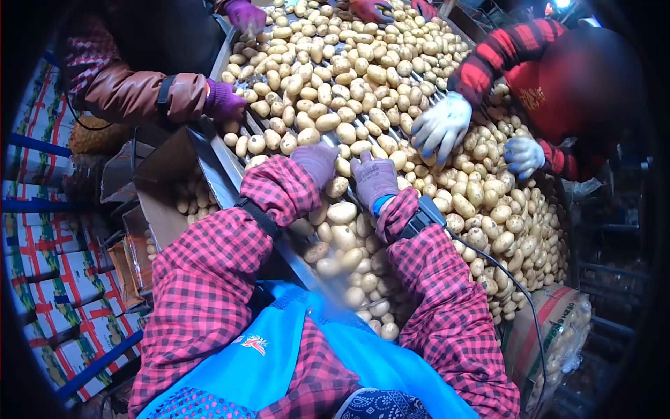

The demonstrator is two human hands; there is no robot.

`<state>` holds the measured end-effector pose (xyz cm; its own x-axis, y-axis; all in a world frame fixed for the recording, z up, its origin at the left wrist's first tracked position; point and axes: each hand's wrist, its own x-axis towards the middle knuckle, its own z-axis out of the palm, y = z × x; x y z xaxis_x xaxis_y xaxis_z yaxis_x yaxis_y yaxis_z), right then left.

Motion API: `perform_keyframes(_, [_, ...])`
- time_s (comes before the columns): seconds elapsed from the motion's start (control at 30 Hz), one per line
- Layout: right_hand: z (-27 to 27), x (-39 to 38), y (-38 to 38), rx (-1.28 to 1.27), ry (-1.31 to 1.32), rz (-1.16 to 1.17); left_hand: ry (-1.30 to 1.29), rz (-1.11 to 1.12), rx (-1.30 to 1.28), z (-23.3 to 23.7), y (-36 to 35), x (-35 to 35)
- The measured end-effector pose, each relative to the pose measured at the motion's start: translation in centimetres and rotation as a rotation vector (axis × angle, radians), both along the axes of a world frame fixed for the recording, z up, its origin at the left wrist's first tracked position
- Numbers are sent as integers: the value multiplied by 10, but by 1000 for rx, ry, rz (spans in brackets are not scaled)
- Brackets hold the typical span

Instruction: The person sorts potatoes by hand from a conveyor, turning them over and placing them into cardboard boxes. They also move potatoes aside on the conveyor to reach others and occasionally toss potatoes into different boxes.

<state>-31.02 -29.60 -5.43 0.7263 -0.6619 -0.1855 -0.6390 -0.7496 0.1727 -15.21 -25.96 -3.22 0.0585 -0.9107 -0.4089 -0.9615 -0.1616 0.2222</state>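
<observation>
My left hand point(317, 163), in a mauve work glove, reaches down among the potatoes point(342, 213) on a sloping roller table. Its fingertips are hidden behind the glove's back and the potatoes, so I cannot tell what they grip. Close to its right, my right hand point(375, 179) wears the same kind of glove, fingers apart and bent down over the potatoes. Pale, oval potatoes lie all around both hands, some with dark spots. Bare metal rollers point(359, 124) show between them.
Across the table, white-gloved hands point(443, 128) of a co-worker touch the potatoes. Purple-gloved hands point(225, 101) of another person work at the left edge. A cardboard box point(167, 185) with potatoes stands left, a printed sack point(541, 335) lower right. A cable point(506, 272) runs from my right wrist.
</observation>
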Motion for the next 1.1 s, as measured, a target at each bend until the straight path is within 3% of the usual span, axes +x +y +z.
perform_keyframes(0.07, [7, -1, 6, 7, 85, -9, 76, -89, -200, -8, -9, -5])
perform_keyframes(0.13, [2, -5, 6, 8, 165, -5, 148, -92, -185, -26, -23, -13])
perform_keyframes(0.2, [-6, -9, 4, -124, 32, 20, 223, -29, -33, -26, -37, -15])
perform_keyframes(0.33, [19, -13, -8, 247, -13, -53, 305, -1, 53, -19, -54, -8])
perform_keyframes(0.43, [14, -11, -9, 248, -73, -84, 176, -97, 76, -9, -45, -13])
perform_keyframes(0.57, [20, -3, -11, 341, -36, -190, 199, -77, 35, -7, -22, -20])
perform_keyframes(0.67, [15, -6, -15, 314, -85, -195, 257, -98, 7, -23, -35, -16])
perform_keyframes(0.73, [13, -5, -7, 270, -38, -188, 455, -49, 126, -23, -32, -13])
perform_keyframes(0.8, [13, -9, -2, 291, -113, -228, 677, -110, -25, -37, -24, -5])
perform_keyframes(0.9, [19, -18, -11, 337, -230, -247, 778, -5, 117, -25, -19, -6])
perform_keyframes(0.97, [19, -24, -23, 451, -352, -327, 1140, 133, 214, -8, -17, -9])
perform_keyframes(1.03, [11, -34, -28, 473, -439, -349, 1161, 96, 143, -11, -18, -11])
perform_keyframes(1.1, [9, -43, -28, 601, -825, -363, 1199, 19, 56, -5, -20, -11])
